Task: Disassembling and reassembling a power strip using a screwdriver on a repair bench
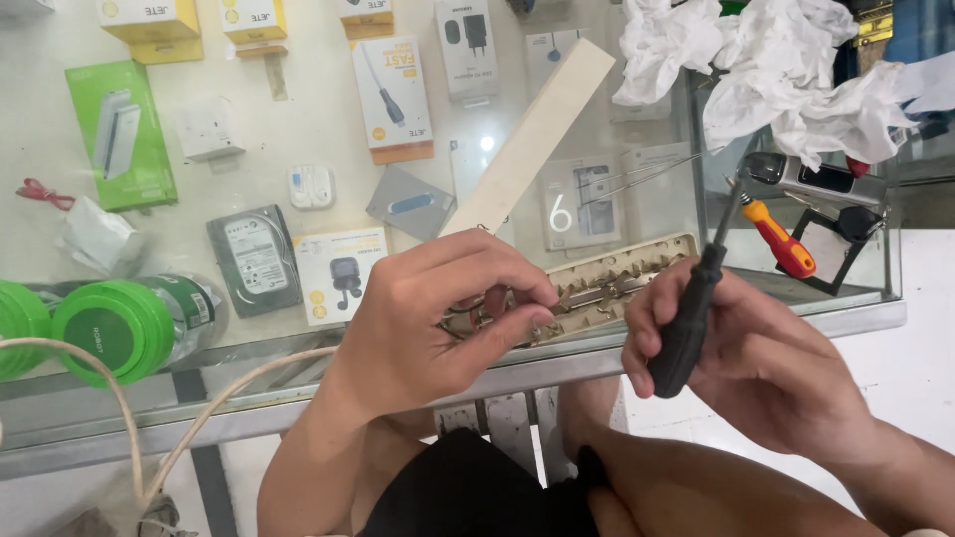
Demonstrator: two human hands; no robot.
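Observation:
My left hand [438, 313] rests on the near end of an opened cream power strip base [637, 270] lying on the glass counter, its fingertips pinching a small metal contact part inside it. Brass contact strips run along the open base. My right hand [741, 348] is closed around the black handle of a screwdriver [691, 318], whose shaft points up and away from the strip. The long cream cover of the strip [532, 139] lies diagonally on the glass just behind my left hand.
Boxed phone accessories and a hard drive [254, 259] show under the glass top. Green round containers [114, 328] sit at left. Crumpled white tissue [786, 60], an orange-handled screwdriver [781, 244] and a small dark device lie at right. A white cable [119, 398] hangs off the counter edge.

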